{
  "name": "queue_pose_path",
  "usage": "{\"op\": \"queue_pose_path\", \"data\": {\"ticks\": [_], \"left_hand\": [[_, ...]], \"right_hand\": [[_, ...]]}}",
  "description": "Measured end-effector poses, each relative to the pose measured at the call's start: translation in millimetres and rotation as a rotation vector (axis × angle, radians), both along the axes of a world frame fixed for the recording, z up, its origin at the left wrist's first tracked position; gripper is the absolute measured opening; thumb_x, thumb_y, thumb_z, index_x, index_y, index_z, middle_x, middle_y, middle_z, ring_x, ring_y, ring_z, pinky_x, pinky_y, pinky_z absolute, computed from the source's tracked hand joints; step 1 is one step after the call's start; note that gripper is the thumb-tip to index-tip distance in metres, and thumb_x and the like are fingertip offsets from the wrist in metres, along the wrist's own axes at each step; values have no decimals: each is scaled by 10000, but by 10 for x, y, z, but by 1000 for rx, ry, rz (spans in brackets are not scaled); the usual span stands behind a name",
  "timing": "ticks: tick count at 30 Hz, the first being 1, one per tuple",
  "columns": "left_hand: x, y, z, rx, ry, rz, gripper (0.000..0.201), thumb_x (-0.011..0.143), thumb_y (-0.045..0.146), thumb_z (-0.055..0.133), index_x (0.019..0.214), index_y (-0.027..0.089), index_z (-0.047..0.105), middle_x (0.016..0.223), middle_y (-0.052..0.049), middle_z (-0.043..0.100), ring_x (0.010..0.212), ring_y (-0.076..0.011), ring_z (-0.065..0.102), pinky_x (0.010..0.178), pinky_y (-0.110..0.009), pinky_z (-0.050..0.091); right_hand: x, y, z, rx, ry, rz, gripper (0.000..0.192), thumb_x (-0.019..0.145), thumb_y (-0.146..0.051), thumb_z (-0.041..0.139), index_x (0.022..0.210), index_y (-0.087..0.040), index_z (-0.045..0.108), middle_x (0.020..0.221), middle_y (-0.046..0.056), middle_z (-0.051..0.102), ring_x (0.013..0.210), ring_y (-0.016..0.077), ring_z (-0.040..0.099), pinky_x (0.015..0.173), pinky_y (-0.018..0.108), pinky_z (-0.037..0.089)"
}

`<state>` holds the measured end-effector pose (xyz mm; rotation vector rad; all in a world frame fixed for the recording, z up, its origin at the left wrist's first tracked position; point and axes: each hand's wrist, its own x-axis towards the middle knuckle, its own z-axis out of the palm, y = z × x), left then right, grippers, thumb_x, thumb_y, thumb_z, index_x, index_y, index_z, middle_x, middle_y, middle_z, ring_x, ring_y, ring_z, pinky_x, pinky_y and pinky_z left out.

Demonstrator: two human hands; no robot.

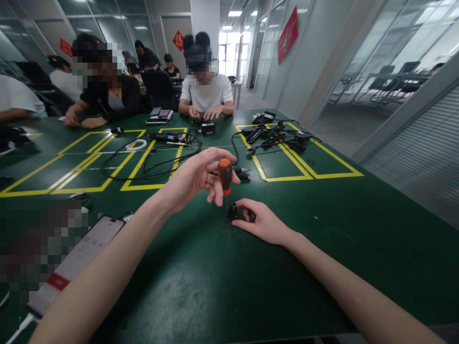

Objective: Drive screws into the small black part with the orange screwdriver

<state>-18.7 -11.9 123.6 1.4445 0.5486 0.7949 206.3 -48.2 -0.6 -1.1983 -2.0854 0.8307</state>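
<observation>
A dark green tabletop [201, 277] marked with yellow tape lines [287, 177] is filling a glass-walled office. The left hand [195, 179] is gripping an orange-handled screwdriver [225, 176] upright, fingers clenched around it. At its five o'clock, the right hand [263, 222] is pinching a small black part [233, 211] lying on the tabletop. Cables [158, 162] are sprawling at eleven o'clock, where other people are sitting.

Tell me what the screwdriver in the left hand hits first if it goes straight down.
Most likely the small black part that the right hand steadies on the table; the screwdriver in the left hand points at its top.
</observation>
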Motion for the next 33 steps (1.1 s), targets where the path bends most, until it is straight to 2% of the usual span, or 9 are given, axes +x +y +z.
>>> {"op": "queue_pose_path", "data": {"ticks": [3,6,9,14,19,22,25,28,33], "left_hand": [[-6,11,-14,-31,30,-12,462,962,532,626,1223,156,690,944,-76,764,529,-119,656,445,-219,434],[-1,5,-17,-11,68,51,468,949,541,664,1150,130,763,972,-97,747,556,-94,602,442,-211,375],[7,7,-18,-22,62,79,471,922,539,700,1155,138,783,874,-67,710,560,-89,555,441,-205,330],[4,19,-10,-77,39,58,452,874,539,759,1062,128,770,789,-46,690,561,-91,560,444,-192,343],[2,20,11,-103,41,63,411,859,537,769,996,169,648,1027,-112,797,610,-135,681,502,-218,454],[2,32,5,-142,35,56,415,886,572,709,945,170,626,1012,-125,800,585,-137,666,498,-233,449],[-3,42,-6,-149,41,86,409,926,540,672,1124,182,677,956,-86,781,541,-108,605,466,-221,381],[-1,37,-10,-128,32,130,522,904,502,721,1350,237,659,949,-58,755,526,-86,535,448,-217,317],[16,15,4,-107,70,102,458,826,557,800,1053,161,766,857,-60,712,557,-85,522,431,-205,270]], "right_hand": [[2,3,-4,3,-1,6,257,902,-326,765,1107,-188,691,842,-3,668,651,133,534,648,276,438],[3,1,-7,7,-2,6,260,906,-333,764,1114,-194,693,838,-5,663,652,135,535,646,275,439],[3,-4,0,4,-9,-3,248,903,-322,767,1104,-194,698,815,-14,646,654,136,534,649,276,430],[-2,-7,13,-8,-2,-2,245,898,-306,768,1102,-192,695,801,-21,634,647,135,528,644,276,417],[0,-6,5,-14,1,-4,237,895,-301,774,1091,-194,695,802,-22,639,648,136,538,646,278,425],[4,-7,4,-9,-2,1,239,899,-305,772,1095,-194,692,814,-19,647,645,133,537,646,277,431],[4,-8,3,-6,-4,2,248,904,-318,765,1106,-198,688,806,-18,644,638,133,527,636,274,424],[2,-7,2,-8,-4,-2,243,901,-307,766,1102,-193,691,793,-23,631,637,133,524,633,274,413],[3,-11,17,-8,-4,-3,243,905,-312,764,1102,-190,690,812,-18,638,648,134,533,643,277,416]]}}
